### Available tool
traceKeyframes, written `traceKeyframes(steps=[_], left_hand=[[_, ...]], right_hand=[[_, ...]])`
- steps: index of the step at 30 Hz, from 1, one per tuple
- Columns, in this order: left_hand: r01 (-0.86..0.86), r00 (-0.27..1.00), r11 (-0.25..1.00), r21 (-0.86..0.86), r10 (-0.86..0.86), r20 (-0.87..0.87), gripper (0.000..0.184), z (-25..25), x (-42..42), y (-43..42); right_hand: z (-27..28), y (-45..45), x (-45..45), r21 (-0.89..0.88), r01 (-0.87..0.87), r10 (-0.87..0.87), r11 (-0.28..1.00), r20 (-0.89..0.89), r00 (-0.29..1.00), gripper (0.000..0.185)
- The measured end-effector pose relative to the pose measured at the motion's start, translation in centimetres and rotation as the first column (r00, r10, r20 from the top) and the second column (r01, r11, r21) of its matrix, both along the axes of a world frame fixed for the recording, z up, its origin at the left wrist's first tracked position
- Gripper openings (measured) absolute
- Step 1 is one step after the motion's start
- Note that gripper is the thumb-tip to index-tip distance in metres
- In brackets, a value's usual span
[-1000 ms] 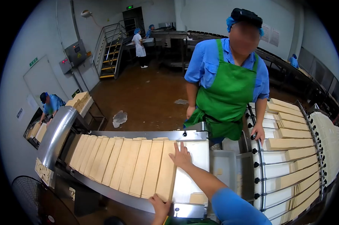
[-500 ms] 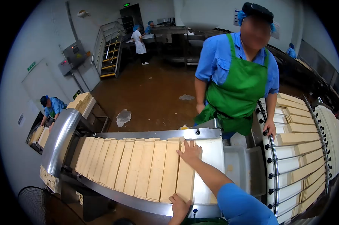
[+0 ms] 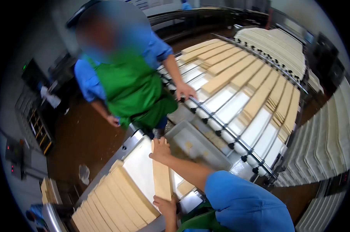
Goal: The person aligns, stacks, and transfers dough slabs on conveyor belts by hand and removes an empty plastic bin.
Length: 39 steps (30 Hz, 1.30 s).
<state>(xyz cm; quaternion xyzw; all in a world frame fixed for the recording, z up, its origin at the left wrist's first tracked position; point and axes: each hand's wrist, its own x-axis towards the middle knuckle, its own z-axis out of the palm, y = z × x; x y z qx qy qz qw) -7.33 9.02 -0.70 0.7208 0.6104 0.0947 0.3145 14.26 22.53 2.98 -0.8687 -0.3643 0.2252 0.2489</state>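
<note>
My right hand (image 3: 161, 149) grips the far end of a long, narrow beige stack (image 3: 161, 174) that looks made of flat layers. At its near end, my left hand (image 3: 167, 206) has its fingers around the edge. The stack lies over the white belt (image 3: 139, 160), with a strip of bare belt between it and a packed row of similar beige stacks (image 3: 115, 195) on the left. A small beige piece (image 3: 185, 187) shows just right of the held stack, partly covered by my right arm.
A co-worker in a green apron (image 3: 138, 91) stands across, one hand (image 3: 185, 91) on the rail of a wide conveyor (image 3: 256, 116) carrying more beige stacks. Pale bins (image 3: 200, 141) sit between the two conveyors. Racked white sheets (image 3: 318, 143) stand at the right.
My view has swung to the right. Both hands have moved right along the belt with the beige stack, which now stands apart from the row.
</note>
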Motion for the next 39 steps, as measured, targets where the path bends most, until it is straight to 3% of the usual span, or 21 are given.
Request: traceKeyframes(steps=[2,4,6,8,10,12,15,17,21,24,28,29,32,34,38,39], left_hand=[[-0.028,0.993,0.996,0.088,0.018,0.113,0.088,-0.1,1.1,-0.2],[0.016,0.979,0.989,0.147,-0.045,0.198,0.085,0.1,3.4,-0.3],[0.071,0.948,0.944,0.323,-0.165,0.274,0.082,1.7,7.3,-0.4],[0.082,0.940,0.928,0.364,-0.193,0.281,0.081,3.6,11.1,-0.5],[0.175,0.862,0.901,0.396,-0.334,0.380,0.081,5.9,15.4,-0.4],[0.250,0.830,0.866,0.434,-0.422,0.365,0.082,7.8,19.3,-0.2],[0.374,0.759,0.781,0.500,-0.567,0.319,0.084,9.2,24.6,0.5],[0.496,0.690,0.687,0.530,-0.683,0.240,0.087,9.4,27.5,1.5],[0.654,0.540,0.652,0.384,-0.757,0.366,0.085,10.0,31.3,1.4],[0.658,0.543,0.676,0.331,-0.731,0.414,0.082,7.2,33.0,2.0],[0.662,0.557,0.627,0.409,-0.778,0.291,0.075,5.2,34.2,2.3],[0.649,0.559,0.680,0.342,-0.731,0.392,0.074,6.0,34.7,1.6],[0.688,0.522,0.647,0.330,-0.756,0.394,0.074,5.9,36.1,1.4],[0.691,0.529,0.636,0.344,-0.769,0.358,0.074,4.7,37.0,1.8],[0.701,0.476,0.658,0.275,-0.719,0.506,0.071,2.2,39.9,1.0],[0.700,0.474,0.691,0.180,-0.638,0.607,0.068,2.1,40.5,0.4]], right_hand=[[1.5,-4.0,3.0,0.117,0.117,-0.106,0.986,-0.092,0.990,0.080],[2.1,-8.1,5.9,0.310,0.310,-0.303,0.899,-0.071,0.950,0.081],[2.9,-11.9,10.8,0.408,0.421,-0.423,0.810,-0.090,0.902,0.078],[4.9,-15.9,15.3,0.440,0.499,-0.532,0.747,-0.055,0.845,0.071],[6.4,-18.6,19.8,0.375,0.617,-0.606,0.691,-0.164,0.778,0.073],[6.7,-20.7,24.1,0.349,0.640,-0.637,0.684,-0.142,0.758,0.075],[6.1,-22.9,31.0,0.224,0.641,-0.638,0.734,-0.096,0.764,0.076],[5.5,-24.2,35.2,-0.163,0.483,-0.456,0.860,0.179,0.872,0.067],[2.2,-25.2,41.9,-0.116,0.538,-0.488,0.835,0.297,0.821,0.060],[1.7,-25.6,45.0,-0.149,0.556,-0.514,0.818,0.243,0.823,0.061],[1.2,-25.6,46.3,-0.143,0.553,-0.535,0.821,0.146,0.832,0.060],[0.6,-25.7,46.7,-0.134,0.559,-0.543,0.818,0.138,0.828,0.059],[-1.9,-25.2,48.3,-0.011,0.681,-0.636,0.732,0.346,0.690,0.057],[0.8,-26.2,48.7,-0.186,0.557,-0.509,0.809,0.253,0.823,0.059],[1.4,-26.3,47.6,-0.158,0.580,-0.488,0.799,0.393,0.780,0.063],[1.1,-25.9,46.7,-0.041,0.594,-0.525,0.804,0.421,0.740,0.067]])
